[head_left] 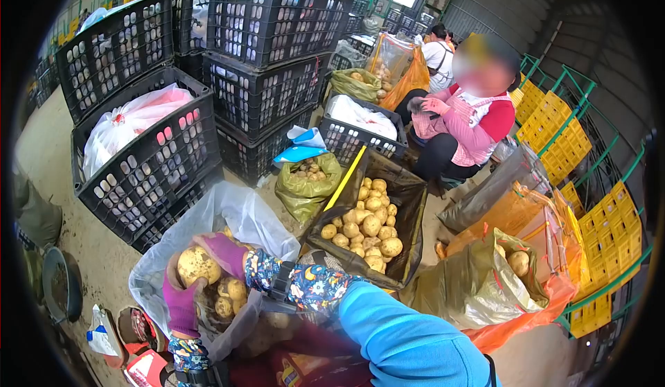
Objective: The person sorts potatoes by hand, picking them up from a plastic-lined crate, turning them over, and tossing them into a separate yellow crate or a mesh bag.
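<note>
My left hand [181, 297], in a purple glove, is closed on the lower left side of a large potato [199, 266]. On the potato's upper right is my right hand [225, 252], also gloved in purple, its fingers bent against it. The potato is held over a clear plastic bag [154, 269] at the lower left, and more potatoes [231, 297] lie in the bag below my hands. To the right stands a dark lined crate [412, 248] with a heap of potatoes [367, 227] in it.
Black crates [149, 158] are stacked behind the bag. A green sack [308, 196] stands between them and the lined crate. A co-worker [471, 117] squats beyond it. Sacks [460, 286] stand at the right, near yellow crates [616, 238]. A bucket [61, 283] is at far left.
</note>
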Motion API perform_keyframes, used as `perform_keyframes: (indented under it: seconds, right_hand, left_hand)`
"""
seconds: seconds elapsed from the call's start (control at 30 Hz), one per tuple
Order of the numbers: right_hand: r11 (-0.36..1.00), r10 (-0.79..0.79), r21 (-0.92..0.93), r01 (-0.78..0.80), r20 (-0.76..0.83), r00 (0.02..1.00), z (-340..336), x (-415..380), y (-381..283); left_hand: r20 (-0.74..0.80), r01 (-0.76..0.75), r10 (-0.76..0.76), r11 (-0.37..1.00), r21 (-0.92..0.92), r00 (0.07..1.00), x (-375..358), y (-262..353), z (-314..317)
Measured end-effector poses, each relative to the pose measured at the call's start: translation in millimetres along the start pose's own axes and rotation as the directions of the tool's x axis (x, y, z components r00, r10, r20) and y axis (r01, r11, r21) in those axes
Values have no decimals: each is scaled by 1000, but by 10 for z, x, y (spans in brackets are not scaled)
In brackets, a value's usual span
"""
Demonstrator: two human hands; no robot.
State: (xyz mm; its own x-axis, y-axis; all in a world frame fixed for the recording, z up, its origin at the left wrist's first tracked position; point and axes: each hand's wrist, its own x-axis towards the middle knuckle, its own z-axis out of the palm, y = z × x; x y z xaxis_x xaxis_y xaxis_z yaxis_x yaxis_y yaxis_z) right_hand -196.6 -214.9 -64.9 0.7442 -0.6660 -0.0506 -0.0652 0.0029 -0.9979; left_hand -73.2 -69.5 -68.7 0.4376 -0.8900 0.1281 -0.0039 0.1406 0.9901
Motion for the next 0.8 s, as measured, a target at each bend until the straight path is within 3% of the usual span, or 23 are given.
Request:
perform_keyframes:
  seconds: [0.03,0.13,0.23,0.33,0.4,0.47,0.5,0.53,0.57,0.6,0.63,0.7,0.8]
  right_hand:
    - [924,187,328,-196,58,981,23,-11,-68]
    - [985,83,146,-95,89,993,131,-76,-83]
    - [938,112,313,-150,137,984,101,-62,-48]
    - [966,82,239,-104,100,992,76,-65,-85]
    - [962,-121,-232,141,100,988,-61,-51,92]
    - [809,-321,-450,379,202,925,-132,-89,-5]
    - [750,-424,-437,497,258,868,-182,-135,-93]
    - [822,-345,-388,416,241,907,-152,-148,-207]
    - [969,-209,-63,239,304,929,-112,-69,-33]
    - [971,-69,239,-20,360,931,-73,8,136]
    - [976,-217,75,204,364,906,-113,0,153]
    - [753,-498,-280,595,348,794,-193,-23,152]
    - [798,-434,-287,529,335,836,-193,-25,183]
  left_hand:
    - [7,-2,2,1000,-3,1000,-1,21,6]
    - [26,-26,26,1000,6,999,22,33,27]
    - [53,-49,47,998,39,997,41,-98,-60]
    - [69,-46,45,999,16,997,49,-63,-75]
    - [92,-66,63,998,23,994,31,11,-68]
    - [80,-27,25,999,32,997,8,189,22]
    - [65,-16,13,999,43,998,-11,284,24]
    - [27,0,1,1000,-8,1000,-2,243,26]
    - [8,22,-22,993,-113,1000,-8,306,54]
    - [9,27,-26,996,-84,1000,1,332,20]
    - [14,34,-33,998,-57,999,6,338,-16]
    - [27,-13,13,1000,-28,1000,5,195,-65]
    - [60,-50,49,999,20,997,1,251,-78]
